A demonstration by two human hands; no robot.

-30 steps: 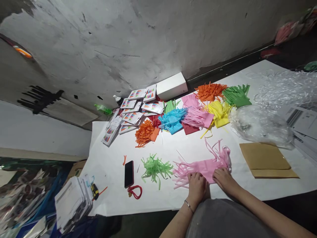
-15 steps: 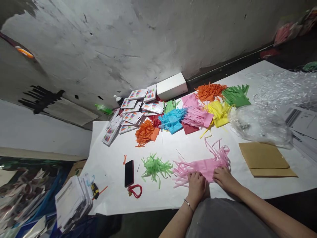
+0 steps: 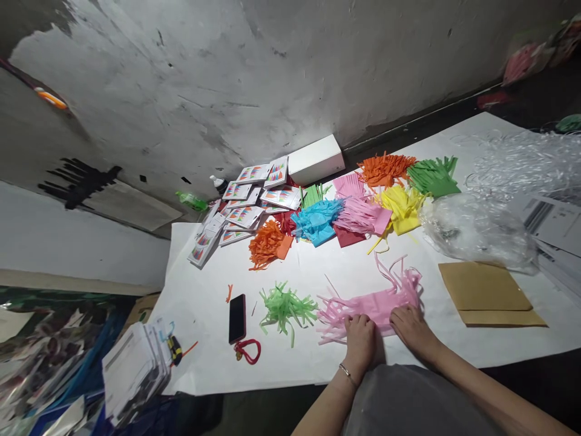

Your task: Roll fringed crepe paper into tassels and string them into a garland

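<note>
Pink fringed tissue paper (image 3: 374, 304) lies on the white table covering, with cut strips spreading from both its ends. At its near edge, my left hand (image 3: 361, 336) has curled fingers pressed on the paper. My right hand (image 3: 410, 326) grips the same edge a little farther right, its fingers bent too. The fingertips of both hands are partly hidden. To the left of the pink paper rests a loose bunch of light green fringed strips (image 3: 287, 307).
Bundles of fringed paper, including blue (image 3: 318, 221), yellow (image 3: 402, 209) and orange (image 3: 267, 245), lie behind. Printed packets (image 3: 245, 217) and a white box (image 3: 316, 160) stand near the wall. A phone (image 3: 236, 319) lies left; a brown envelope (image 3: 488, 293) and plastic bags (image 3: 481, 230) are right.
The view shifts very slightly. Both hands stay at the near edge of the pink paper, with hardly any visible movement.
</note>
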